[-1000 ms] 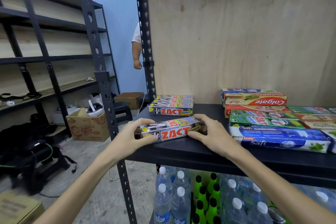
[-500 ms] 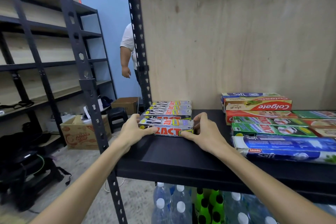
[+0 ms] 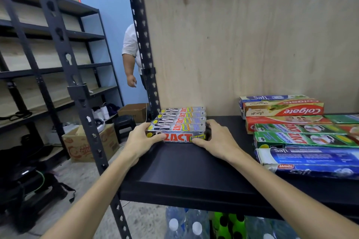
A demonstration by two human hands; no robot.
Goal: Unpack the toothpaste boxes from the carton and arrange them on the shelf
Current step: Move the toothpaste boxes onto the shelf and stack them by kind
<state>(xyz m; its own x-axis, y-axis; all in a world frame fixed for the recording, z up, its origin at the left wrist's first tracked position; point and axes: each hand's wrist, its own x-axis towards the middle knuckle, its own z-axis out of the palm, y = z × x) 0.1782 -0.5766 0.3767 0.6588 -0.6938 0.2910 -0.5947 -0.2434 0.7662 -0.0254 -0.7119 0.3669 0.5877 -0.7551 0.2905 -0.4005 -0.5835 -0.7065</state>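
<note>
A silver Zact Smokers toothpaste box (image 3: 177, 137) lies on the black shelf (image 3: 186, 170), pushed against a row of several matching Zact boxes (image 3: 181, 117) behind it. My left hand (image 3: 140, 139) grips its left end, thumb across the front face. My right hand (image 3: 215, 139) holds its right end, fingers wrapped round the corner. Both forearms reach in from below. No carton shows within reach of my hands.
Stacked Safi, Colgate and green Zact boxes (image 3: 299, 132) fill the shelf's right side. A black perforated upright (image 3: 81, 103) stands left of my arm. Water bottles (image 3: 182, 225) sit on the level below. Another person (image 3: 131, 58) stands behind the rack; a cardboard box (image 3: 85, 145) rests on the floor.
The box moved from the shelf's front edge back against the Zact row, and both hands went with it. The view moved closer to the shelf.
</note>
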